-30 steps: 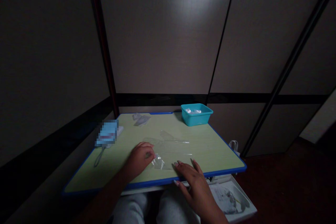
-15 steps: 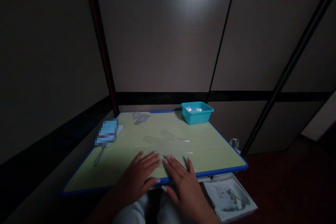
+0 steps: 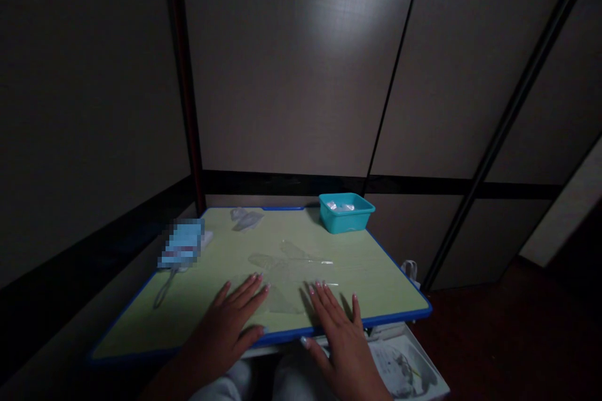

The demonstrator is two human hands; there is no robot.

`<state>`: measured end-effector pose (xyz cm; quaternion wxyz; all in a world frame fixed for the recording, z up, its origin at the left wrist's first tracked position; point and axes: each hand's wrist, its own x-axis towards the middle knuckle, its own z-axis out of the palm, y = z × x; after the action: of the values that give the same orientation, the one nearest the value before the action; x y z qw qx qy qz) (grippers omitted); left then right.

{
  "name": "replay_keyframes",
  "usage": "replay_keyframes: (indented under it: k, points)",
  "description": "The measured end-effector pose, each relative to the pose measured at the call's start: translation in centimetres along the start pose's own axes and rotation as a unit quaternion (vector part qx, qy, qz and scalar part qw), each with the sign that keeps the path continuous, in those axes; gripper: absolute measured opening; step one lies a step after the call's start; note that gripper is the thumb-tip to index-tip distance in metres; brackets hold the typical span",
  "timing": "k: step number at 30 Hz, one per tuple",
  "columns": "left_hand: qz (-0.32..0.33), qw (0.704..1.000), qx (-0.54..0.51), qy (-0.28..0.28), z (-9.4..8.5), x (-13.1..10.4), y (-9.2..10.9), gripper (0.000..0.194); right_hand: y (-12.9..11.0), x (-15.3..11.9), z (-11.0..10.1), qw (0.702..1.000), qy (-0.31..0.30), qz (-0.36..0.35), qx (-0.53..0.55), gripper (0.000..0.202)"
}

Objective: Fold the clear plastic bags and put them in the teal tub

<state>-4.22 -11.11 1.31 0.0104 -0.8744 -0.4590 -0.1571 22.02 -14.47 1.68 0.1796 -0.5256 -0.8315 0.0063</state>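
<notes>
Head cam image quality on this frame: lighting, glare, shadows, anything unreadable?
Head view: dim overall, corners and floor near black; soft glare high on the wall panel; shadows beside the right hand and left of the turquoise tub; clear plastic blends into the table, only some edges glint; blue item at left pixelated, print unreadable.

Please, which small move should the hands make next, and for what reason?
I would probably slide the left hand slightly to the right, so its fingertips rest on the near part of the clear plastic. That part lies on the table between the two hands, close to these fingertips, and the left hand is palm down, fingers spread, seemingly holding nothing.
</notes>
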Motion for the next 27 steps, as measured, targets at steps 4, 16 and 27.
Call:
replay_keyframes:
  k: [4, 16, 27]
  points:
    - [0.045, 0.997, -0.039, -0.046, -0.6, 0.6, 1.6, 0.060, 0.3, 0.0, 0.3, 1.000, 0.008, 0.020, -0.013, 0.069]
    - [-0.036, 0.998, -0.051, -0.028, -0.6, 4.6, 1.5, 0.054, 2.1, 4.6, -2.3, 0.997, -0.073, 0.020, -0.005, 0.064]
    - [-0.063, 0.996, -0.029, -0.056, 2.9, 6.9, 1.2, 0.052, 1.8, 7.8, 1.5, 0.996, -0.082, 0.020, 0.002, 0.057]
